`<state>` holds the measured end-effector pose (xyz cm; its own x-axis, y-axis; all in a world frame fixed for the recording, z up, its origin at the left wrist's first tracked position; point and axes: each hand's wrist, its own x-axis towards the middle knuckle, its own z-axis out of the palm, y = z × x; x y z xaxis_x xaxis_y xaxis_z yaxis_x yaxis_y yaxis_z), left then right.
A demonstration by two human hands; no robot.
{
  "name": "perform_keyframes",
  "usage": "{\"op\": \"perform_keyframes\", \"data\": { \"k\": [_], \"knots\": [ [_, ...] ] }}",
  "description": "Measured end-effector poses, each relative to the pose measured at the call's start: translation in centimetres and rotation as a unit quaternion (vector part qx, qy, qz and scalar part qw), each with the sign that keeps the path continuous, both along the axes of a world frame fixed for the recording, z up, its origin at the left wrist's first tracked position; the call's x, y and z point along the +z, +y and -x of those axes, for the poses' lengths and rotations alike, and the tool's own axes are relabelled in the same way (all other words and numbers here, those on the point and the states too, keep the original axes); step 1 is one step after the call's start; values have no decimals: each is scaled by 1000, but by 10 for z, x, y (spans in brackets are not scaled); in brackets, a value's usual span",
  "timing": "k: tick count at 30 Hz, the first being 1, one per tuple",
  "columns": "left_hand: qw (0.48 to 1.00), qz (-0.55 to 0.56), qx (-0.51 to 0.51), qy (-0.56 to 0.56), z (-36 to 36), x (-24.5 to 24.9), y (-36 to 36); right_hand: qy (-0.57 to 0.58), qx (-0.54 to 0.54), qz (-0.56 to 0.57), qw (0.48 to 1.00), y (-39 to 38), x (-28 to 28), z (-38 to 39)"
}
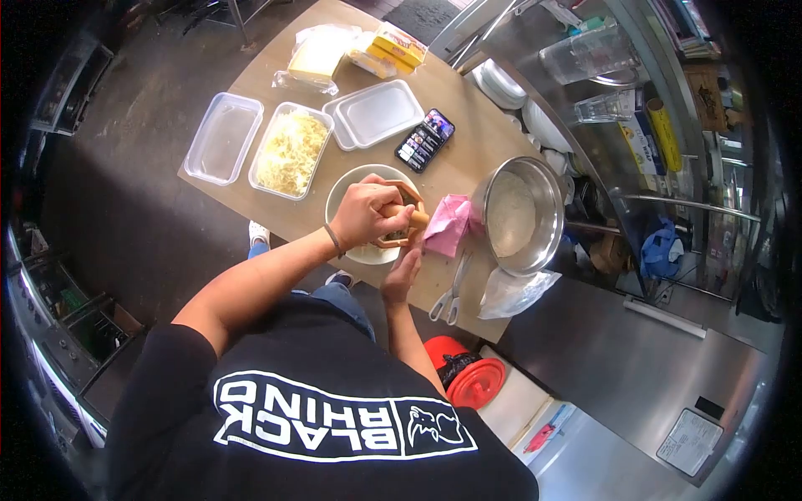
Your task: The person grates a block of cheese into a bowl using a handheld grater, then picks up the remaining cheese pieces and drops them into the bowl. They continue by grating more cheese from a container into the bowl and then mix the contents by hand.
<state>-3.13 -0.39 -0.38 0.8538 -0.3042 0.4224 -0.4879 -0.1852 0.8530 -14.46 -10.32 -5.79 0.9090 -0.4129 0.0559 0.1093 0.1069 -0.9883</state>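
Note:
My left hand (365, 213) is closed over the top of a tan, wooden-looking grater (409, 219) that stands tilted in a pale round bowl (342, 196). Whatever is under the palm is hidden. My right hand (403, 272) comes up from below, its fingers gripping the grater's lower end at the bowl's near rim. A clear tub of shredded yellow cheese (291, 152) lies just left of the bowl.
Also on the wooden table (468, 134): an empty clear tub (222, 137), a lid (376, 113), a phone (425, 139), wrapped cheese blocks (322, 54), a pink cloth (449, 224), a metal pot (522, 213), scissors (451, 292) and a plastic bag (510, 292). A red bin (464, 371) stands below.

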Motion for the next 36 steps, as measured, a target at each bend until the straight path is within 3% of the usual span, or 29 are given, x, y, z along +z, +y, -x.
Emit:
{"op": "perform_keyframes", "data": {
  "k": [5, 7, 8, 10, 13, 17, 19, 23, 27, 29, 32, 36],
  "knots": [
    [1000, 12, -7, -4, -3, 0, 0, 46, -46, -22, 998, -10, -35, 11],
    [1000, 2, 1, -11, -2, 1, 0, 95, 94, -15, 991, -35, -54, 18],
    [1000, 2, -1, -12, -2, 2, 1, 94, 93, -15, 991, -33, -62, 19],
    [1000, -3, -1, -11, -1, 3, 0, 113, -16, -48, 992, -21, -62, 15],
    [1000, 0, 3, -24, -2, 0, -1, 180, 1, -92, 979, -10, -20, 6],
    [1000, -10, -3, -1, -1, 6, 1, 196, -3, -28, 980, -15, -29, -7],
    [1000, -6, -7, 2, -1, 6, 1, 172, -28, -185, 967, -14, -2, -15],
    [1000, 4, -5, -6, -1, 2, 0, 171, 74, -224, 957, -35, 37, -5],
    [1000, 2, -9, -2, -3, 1, 0, 142, 122, -176, 966, -24, 68, -7],
    [1000, 3, -9, -2, -3, -1, -1, 163, 62, -40, 984, -16, 46, -2],
    [1000, 3, -3, -10, -2, -6, -1, 182, 36, -38, 982, -25, 17, 3],
    [1000, 3, -18, -8, -2, -3, 1, 192, 69, -54, 977, -22, 23, 0]
  ]
}}
